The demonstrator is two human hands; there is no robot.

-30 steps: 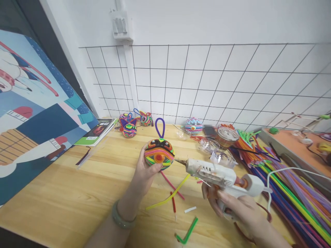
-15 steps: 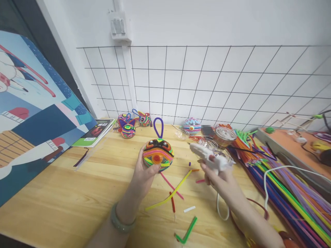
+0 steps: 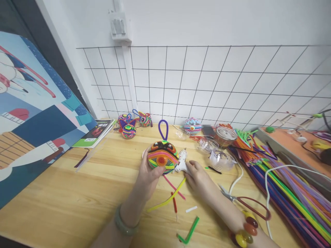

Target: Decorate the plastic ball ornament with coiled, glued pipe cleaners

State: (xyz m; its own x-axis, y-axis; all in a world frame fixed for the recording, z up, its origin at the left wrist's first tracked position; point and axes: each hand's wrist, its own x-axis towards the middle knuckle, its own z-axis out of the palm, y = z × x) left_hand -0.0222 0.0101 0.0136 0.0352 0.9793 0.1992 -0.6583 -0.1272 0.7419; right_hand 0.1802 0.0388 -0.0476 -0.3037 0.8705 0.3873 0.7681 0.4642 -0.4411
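My left hand (image 3: 151, 175) is closed round a ball (image 3: 162, 156) covered in bands of coloured pipe cleaner, with an orange bead-like centre and a purple loop on top. The thumb presses on its lower front. Just right of the ball, my right hand (image 3: 198, 177) grips the handle of a white glue gun (image 3: 182, 163), whose body stands beside the ball, partly hidden by it. Below the hands lie a yellow pipe cleaner (image 3: 165, 202), a pink piece (image 3: 170, 186), a red piece (image 3: 174, 203), a bent green piece (image 3: 190, 232) and a white stick (image 3: 191, 209).
Scissors (image 3: 253, 205) and a white cord (image 3: 236, 182) lie by my right forearm. Bundles of pipe cleaners (image 3: 281, 193) fill the right side. Finished balls (image 3: 128, 131) and clear plastic shells (image 3: 221, 159) stand further back. A picture board (image 3: 46, 127) leans at left.
My right hand has brought the glue gun left and down, from the right side to beside the ball, uncovering the scissors. The ball has shifted slightly right in my left hand.
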